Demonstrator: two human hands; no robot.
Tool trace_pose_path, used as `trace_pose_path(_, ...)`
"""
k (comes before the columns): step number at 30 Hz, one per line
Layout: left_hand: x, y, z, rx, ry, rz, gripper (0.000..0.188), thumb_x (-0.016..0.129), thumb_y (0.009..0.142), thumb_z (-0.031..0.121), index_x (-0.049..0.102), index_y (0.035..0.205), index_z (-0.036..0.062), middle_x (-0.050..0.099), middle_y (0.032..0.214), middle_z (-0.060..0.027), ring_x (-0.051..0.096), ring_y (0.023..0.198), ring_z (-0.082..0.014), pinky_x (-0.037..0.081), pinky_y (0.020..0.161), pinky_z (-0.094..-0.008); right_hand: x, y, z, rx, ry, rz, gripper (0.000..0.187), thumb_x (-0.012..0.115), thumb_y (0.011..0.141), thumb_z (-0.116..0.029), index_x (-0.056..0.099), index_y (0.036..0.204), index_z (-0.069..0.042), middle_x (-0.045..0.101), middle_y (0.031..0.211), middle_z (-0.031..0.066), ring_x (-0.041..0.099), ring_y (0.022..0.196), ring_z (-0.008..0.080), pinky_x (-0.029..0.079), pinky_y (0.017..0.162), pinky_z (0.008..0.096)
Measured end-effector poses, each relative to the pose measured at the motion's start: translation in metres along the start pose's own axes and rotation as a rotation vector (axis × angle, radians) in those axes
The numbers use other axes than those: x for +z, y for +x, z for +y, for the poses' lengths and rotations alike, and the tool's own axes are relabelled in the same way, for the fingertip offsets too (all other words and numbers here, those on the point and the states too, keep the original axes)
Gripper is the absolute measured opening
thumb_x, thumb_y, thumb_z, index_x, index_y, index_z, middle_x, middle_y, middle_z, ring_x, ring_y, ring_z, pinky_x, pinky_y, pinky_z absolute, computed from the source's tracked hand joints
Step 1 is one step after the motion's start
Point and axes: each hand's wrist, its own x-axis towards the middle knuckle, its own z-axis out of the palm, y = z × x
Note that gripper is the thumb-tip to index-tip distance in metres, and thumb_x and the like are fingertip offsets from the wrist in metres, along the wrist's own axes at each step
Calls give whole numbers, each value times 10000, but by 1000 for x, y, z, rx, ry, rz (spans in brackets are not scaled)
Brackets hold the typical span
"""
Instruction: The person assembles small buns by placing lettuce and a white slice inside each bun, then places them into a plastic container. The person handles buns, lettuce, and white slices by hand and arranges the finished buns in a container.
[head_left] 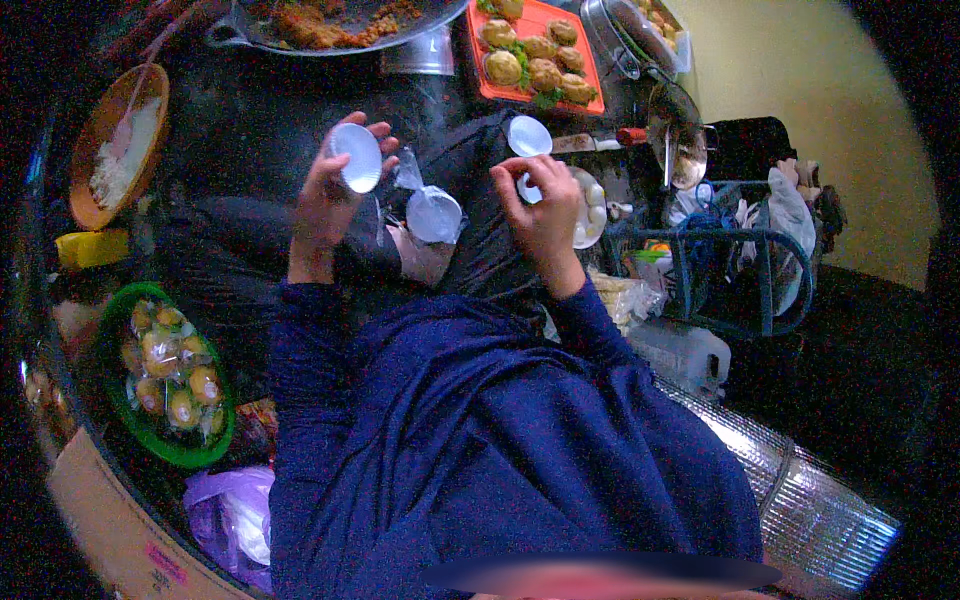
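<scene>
My left hand (330,185) is raised with a white paper baking cup (357,158) held between thumb and fingers. My right hand (545,200) is curled, its fingertips at the lower edge of another white paper cup (529,136). More white shows between the right thumb and fingers; I cannot make out what it belongs to. Between my hands, on my lap, lies a clear plastic bag with white paper cups (434,214) in it. Just right of my right hand is a white plate (587,235) with pale round pieces, partly hidden by that hand.
Ahead are a pan (225,30) of brown filling and an orange tray (483,85) of filled round pieces. At left are a brown bowl (90,215) with white contents and a green basket (222,440) of wrapped pieces. A knife (575,144) and blue rack (765,285) are at right.
</scene>
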Motion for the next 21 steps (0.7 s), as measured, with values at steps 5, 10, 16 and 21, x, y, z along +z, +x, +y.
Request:
trace_pose_path(5, 19, -6, -6, -14, 61, -46, 623, 569, 809, 220, 344, 1361, 40, 504, 1237, -186, 513, 1154, -301, 400, 1012, -430, 55, 20, -43, 54, 534, -228, 164, 717, 806, -172, 706, 876, -24, 634, 824, 71, 603, 751, 154, 467, 674, 272)
trace_pose_path(10, 30, -14, 0, -53, 145, 4, 632, 564, 827, 263, 332, 1377, 56, 508, 1240, -141, 504, 1161, -253, 371, 1016, -365, 80, 29, -54, 234, 773, -457, 216, 726, 809, -209, 712, 888, -9, 670, 961, 119, 572, 1053, 193, 453, 864, 310)
trace_pose_path(16, 30, -9, -1, -22, 154, -28, 650, 559, 822, 306, 325, 1386, 81, 505, 1247, -113, 491, 1175, -245, 360, 1026, -367, 83, 33, -55, 250, 891, -499, 193, 705, 841, -197, 711, 889, -11, 665, 863, 21, 585, 808, 91, 462, 741, 243)
trace_pose_path(21, 23, -8, 3, -31, 144, 44, 704, 575, 820, 355, 302, 1395, 54, 515, 1266, -159, 515, 1163, -268, 386, 1026, -389, 89, 36, -56, 393, 969, -610, 224, 714, 836, -213, 708, 946, -18, 666, 876, 16, 589, 811, 87, 465, 741, 241)
